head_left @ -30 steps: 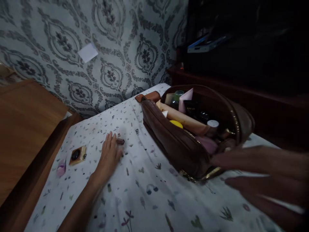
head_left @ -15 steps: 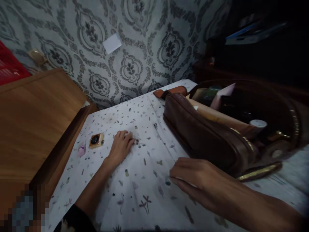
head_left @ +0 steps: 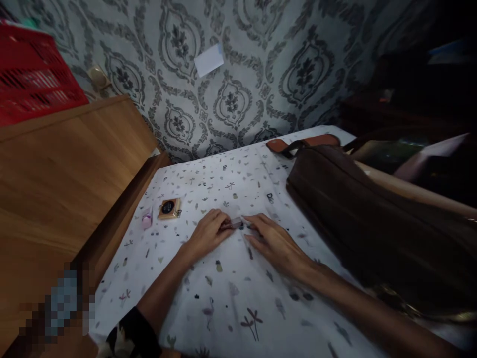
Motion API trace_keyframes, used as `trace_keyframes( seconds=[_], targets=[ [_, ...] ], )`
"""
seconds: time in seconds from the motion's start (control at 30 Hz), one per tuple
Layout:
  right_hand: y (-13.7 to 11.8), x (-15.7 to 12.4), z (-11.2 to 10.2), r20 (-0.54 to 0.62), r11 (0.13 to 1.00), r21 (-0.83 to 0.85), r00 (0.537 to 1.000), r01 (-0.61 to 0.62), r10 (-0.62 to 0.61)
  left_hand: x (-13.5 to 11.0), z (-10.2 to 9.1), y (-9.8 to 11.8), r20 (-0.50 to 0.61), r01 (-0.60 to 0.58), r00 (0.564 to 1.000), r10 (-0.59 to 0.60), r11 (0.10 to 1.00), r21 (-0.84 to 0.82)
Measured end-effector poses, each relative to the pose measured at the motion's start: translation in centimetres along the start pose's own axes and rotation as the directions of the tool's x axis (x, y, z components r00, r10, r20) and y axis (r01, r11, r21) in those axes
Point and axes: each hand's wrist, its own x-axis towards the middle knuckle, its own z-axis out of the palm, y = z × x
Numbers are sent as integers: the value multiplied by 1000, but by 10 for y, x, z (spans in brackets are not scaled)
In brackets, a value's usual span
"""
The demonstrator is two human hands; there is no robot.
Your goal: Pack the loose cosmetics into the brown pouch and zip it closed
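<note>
The right hand (head_left: 274,243) has thumb and forefinger parted at one end of a small tube (head_left: 236,223); whether they touch it cannot be told. The left hand (head_left: 208,231) pinches the tube's other end, just above the patterned cloth (head_left: 219,308). To the right lies a brown bag (head_left: 357,214); to the left, a pink item (head_left: 147,218) and, just beyond, a square compact (head_left: 169,208). Farther back, a red basket (head_left: 37,74) and papered wall (head_left: 231,99).
</note>
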Motion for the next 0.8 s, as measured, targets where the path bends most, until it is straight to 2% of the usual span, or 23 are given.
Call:
trace_keyframes(
  seconds=[0.27,0.4,0.5,0.6,0.67,0.8],
  targets=[
    [2,-5,2,18,998,15,998,62,-62,-8,13,8,-71,-79,995,66,977,-196],
    [3,-3,-4,44,990,139,999,21,-27,-11,14,18,-122,-113,989,80,949,-296],
    [3,-3,-9,78,928,362,995,-84,60,-11,15,21,-133,-66,991,14,918,-391],
    [2,-2,-12,93,796,585,988,-157,126,-12,15,22,-91,11,994,-56,904,-428],
    [0,-2,-13,104,742,648,984,-175,141,-12,14,22,-71,36,995,-74,900,-435],
    [-3,-3,-12,82,746,642,983,-177,163,-15,12,18,-11,44,999,-53,909,-413]
  ],
)
